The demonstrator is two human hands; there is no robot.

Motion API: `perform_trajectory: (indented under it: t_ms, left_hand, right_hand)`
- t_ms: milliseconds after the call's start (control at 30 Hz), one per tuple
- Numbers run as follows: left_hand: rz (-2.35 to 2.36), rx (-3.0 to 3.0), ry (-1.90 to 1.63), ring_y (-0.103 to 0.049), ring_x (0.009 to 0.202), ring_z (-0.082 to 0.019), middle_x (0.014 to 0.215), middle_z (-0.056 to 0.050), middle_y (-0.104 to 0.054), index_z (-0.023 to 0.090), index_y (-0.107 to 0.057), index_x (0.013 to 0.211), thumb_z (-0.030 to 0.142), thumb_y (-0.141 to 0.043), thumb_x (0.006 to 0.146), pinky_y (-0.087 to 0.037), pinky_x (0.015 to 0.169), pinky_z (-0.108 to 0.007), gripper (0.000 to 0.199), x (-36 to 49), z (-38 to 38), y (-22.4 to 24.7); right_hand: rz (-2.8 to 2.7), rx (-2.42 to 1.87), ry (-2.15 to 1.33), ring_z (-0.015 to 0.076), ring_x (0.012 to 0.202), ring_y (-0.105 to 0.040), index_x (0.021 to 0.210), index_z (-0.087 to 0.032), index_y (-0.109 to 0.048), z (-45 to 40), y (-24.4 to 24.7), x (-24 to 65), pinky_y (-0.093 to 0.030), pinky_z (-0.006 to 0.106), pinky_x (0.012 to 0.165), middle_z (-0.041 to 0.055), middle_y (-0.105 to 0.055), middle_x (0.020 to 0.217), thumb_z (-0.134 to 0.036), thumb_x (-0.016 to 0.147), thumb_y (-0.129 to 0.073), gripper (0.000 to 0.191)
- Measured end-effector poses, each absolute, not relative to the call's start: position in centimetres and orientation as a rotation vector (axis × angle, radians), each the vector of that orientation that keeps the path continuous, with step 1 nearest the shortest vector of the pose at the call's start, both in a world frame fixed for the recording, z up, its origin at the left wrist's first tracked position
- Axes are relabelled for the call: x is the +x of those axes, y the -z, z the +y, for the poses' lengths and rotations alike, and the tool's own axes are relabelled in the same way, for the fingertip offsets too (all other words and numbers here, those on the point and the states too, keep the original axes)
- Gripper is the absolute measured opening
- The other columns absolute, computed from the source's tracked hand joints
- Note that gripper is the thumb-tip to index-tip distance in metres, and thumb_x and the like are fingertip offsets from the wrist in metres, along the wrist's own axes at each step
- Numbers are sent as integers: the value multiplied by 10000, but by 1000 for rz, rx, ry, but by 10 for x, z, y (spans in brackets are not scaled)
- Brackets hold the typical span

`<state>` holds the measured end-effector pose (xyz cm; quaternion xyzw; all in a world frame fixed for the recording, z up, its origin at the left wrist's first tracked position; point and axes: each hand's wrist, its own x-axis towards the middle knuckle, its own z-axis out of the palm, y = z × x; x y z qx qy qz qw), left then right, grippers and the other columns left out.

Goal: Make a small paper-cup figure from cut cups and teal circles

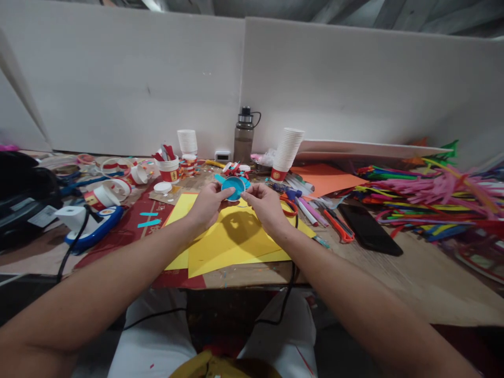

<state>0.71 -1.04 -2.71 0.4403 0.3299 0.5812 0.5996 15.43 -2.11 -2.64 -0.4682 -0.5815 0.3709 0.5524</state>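
Observation:
Both hands meet over yellow paper sheets (236,239) near the middle of the table. My left hand (210,202) grips a small round piece (235,185) with a blue inside and a pale rim, its thumb pressed on the blue face. At the right edge of that piece, my right hand (264,202) has its thumb and forefinger pinched together by a blue flap; the fingertips touch the rim. Two blue strips (148,219) lie on the red sheet (129,223) to the left.
Paper cup stacks (288,152) and a bottle (244,137) stand behind the hands. Right of them lie a glue gun (290,192), markers (307,210), orange scissors (339,226), a black phone (370,228) and pipe cleaners (433,194). A blue-rimmed tool (92,228) sits left.

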Motion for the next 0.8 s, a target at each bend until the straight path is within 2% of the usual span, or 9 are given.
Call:
perform_trajectory:
  t_ms: [133, 267, 367, 433, 533, 667, 800]
  left_hand:
    - [842, 991, -1459, -618, 698, -128, 818, -35, -665, 128, -572, 801, 211, -795, 614, -557, 672, -308, 303, -4, 2, 28]
    - [860, 950, -1532, -613, 683, -115, 790, -20, -655, 132, -554, 776, 182, -783, 612, -551, 663, -289, 286, -17, 14, 28]
    - [894, 934, -1529, -614, 675, -116, 760, -14, -646, 133, -544, 752, 157, -770, 616, -539, 633, -269, 265, -20, 17, 28]
    - [922, 944, -1499, -619, 672, -123, 755, -18, -645, 133, -542, 746, 153, -767, 616, -529, 606, -260, 260, -18, 15, 29]
    - [935, 987, -1452, -613, 674, -122, 780, -25, -648, 133, -551, 752, 174, -779, 612, -524, 589, -255, 270, -16, 12, 30]
    - [945, 1029, -1418, -601, 666, -114, 755, -10, -627, 141, -555, 747, 221, -809, 582, -525, 586, -246, 313, -16, 12, 36]
    - [980, 1042, -1344, -611, 633, -119, 738, -14, -635, 153, -557, 755, 258, -817, 559, -516, 550, -235, 343, -18, 17, 47]
  right_hand:
    - [-1476, -1150, -903, 87, 558, -442, 713, -183, -551, -20, 26, 160, -333, 219, 535, -46, -526, 618, -328, 700, -675, 192]
    - [-1907, -1382, -934, 107, 570, -507, 705, -175, -628, -26, 23, 168, -332, 224, 528, -25, -592, 622, -262, 721, -682, 104]
    - [-2166, -1498, -579, 145, 671, -577, 758, -170, -693, -27, 21, 172, -375, 248, 591, 24, -669, 720, -279, 800, -660, 122]
    - [-2256, -1535, -244, 179, 826, -612, 876, -157, -721, -24, 20, 174, -416, 268, 700, 77, -703, 894, -256, 862, -614, 146]
    - [-2446, -1590, 122, 246, 1044, -580, 1048, -131, -717, -17, 18, 174, -421, 313, 846, 149, -663, 1110, -171, 897, -554, 225]
    - [-2561, -1629, 242, 330, 1114, -531, 994, -103, -731, -15, 21, 167, -405, 413, 900, 212, -631, 1136, -97, 905, -467, 278]
    - [-2577, -1601, 297, 340, 1143, -503, 1057, -87, -696, -17, 27, 160, -363, 470, 963, 226, -614, 1168, -62, 918, -370, 355]
